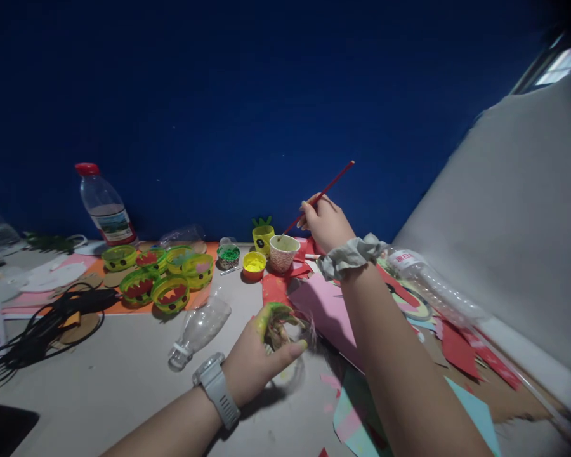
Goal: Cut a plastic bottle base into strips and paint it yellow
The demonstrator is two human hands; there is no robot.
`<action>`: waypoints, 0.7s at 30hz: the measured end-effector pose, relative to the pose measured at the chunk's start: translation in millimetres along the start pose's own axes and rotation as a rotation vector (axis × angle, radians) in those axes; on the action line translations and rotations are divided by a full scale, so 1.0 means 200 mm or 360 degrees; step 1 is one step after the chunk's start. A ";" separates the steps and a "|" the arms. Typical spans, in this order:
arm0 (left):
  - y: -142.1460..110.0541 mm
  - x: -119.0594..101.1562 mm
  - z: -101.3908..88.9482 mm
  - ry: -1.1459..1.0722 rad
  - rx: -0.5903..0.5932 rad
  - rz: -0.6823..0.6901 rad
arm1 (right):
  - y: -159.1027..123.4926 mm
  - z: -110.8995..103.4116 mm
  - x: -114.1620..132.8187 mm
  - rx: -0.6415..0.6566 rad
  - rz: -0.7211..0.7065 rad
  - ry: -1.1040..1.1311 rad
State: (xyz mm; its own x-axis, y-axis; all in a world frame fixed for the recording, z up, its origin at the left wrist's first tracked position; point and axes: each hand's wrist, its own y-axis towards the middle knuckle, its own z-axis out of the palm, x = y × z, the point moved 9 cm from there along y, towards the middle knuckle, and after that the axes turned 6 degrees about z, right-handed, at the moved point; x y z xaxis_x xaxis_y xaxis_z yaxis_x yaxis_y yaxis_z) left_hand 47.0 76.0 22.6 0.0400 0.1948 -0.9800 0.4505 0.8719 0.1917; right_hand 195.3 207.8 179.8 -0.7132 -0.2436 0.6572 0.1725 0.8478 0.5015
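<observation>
Right hand (321, 219) has a red paintbrush (330, 186) pinched, tip in the speckled paper cup (283, 257) — left hand (266, 362) is curled around a green-smeared clear plastic piece (285, 330) over the table. Yellow (254, 263) and green paint pots (228, 255) sit near the cup, coloured paper (328, 311) covers the grey tabletop's (137, 374) right side — and a dark blue wall (247, 114) rises behind.

Left: capped bottle (105, 206), upright, red-capped; black cable (33, 343), coiled on the tabletop (137, 381). Lower left corner: dark flat object (6, 426). Right: clear plastic bottle (438, 289), lying on its side.
</observation>
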 end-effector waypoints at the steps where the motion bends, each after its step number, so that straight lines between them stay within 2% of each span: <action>1: 0.00 0.00 0.00 0.0007 0.0000 0.0002 | 0.00 0.00 0.00 0.0013 0.0003 0.0000; 13: 0.00 -0.02 0.00 0.0010 0.0030 0.0002 | -0.02 0.03 0.05 0.0180 0.0011 0.0005; 21: 0.00 -0.03 0.01 -0.0009 0.0031 0.0012 | -0.02 0.06 0.04 0.0285 -0.0004 0.0020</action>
State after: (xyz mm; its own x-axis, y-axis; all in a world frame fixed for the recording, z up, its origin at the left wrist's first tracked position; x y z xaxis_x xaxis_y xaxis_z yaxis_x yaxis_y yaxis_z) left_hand 48.1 74.7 29.4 0.0487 0.1987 -0.9788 0.4677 0.8614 0.1982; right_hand 180.4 208.1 176.5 -0.7047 -0.2510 0.6636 0.0460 0.9172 0.3958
